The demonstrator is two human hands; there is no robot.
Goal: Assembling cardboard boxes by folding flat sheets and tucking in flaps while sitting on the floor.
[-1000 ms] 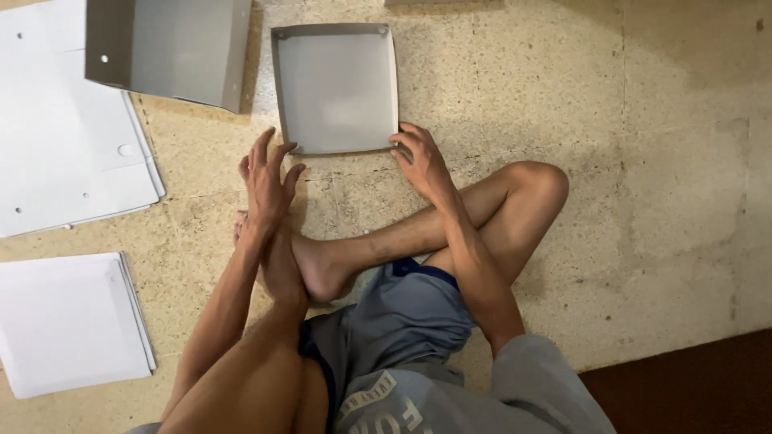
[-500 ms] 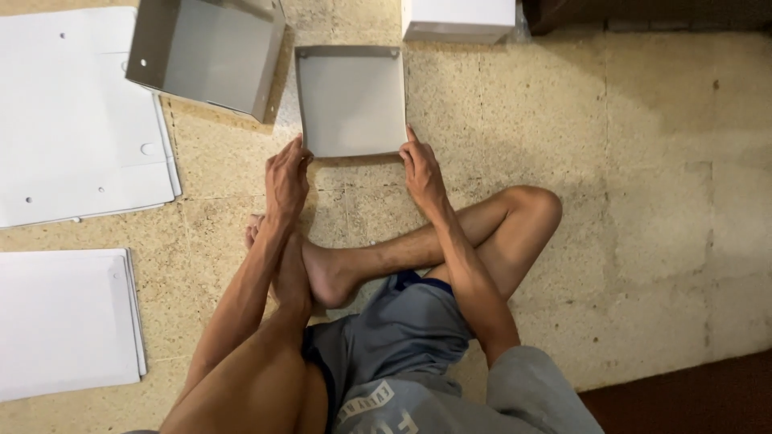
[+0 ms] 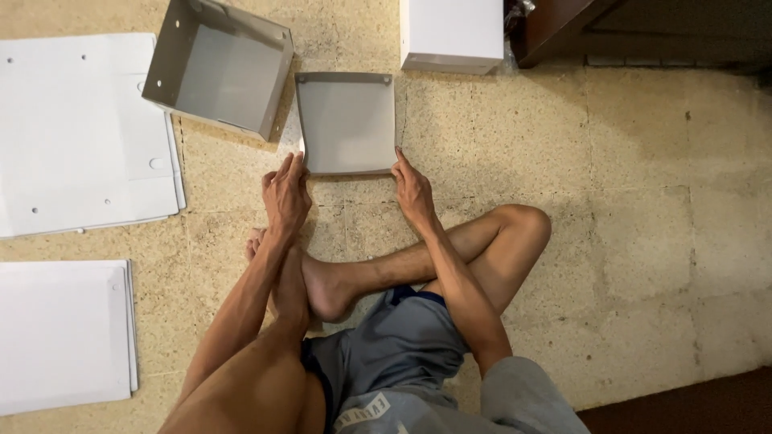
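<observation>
The person is sitting cross-legged on the stone floor (image 3: 643, 241), and both hands are working at a shallow grey cardboard tray (image 3: 347, 120) lying just beyond the shins. The left hand (image 3: 285, 193) is resting at the tray's near left corner, its fingers (image 3: 291, 167) stretched out and touching the edge rather than clenched around it. The right hand (image 3: 412, 186) is doing the same at the near right corner, fingers extended against the near rim. Neither hand is lifting the tray; it is sitting flat on the floor.

Judging by how things are lying, the folding work is partly done. The tray's far and side walls are standing up, while the near wall looks lower or not yet raised, though that edge is hard to read from above. A deeper grey box (image 3: 219, 68) is already standing formed, to the far left and nearly touching the tray's far left corner. Flat white sheets are still waiting unfolded.

Counting: one shallow tray under the hands, one deep formed box, one white closed box (image 3: 452, 34) at the far edge, one stack of large flat sheets (image 3: 80, 137) on the left, and one smaller flat stack (image 3: 64, 333) nearer on the left. How many sheets each stack is holding cannot be told.
</observation>
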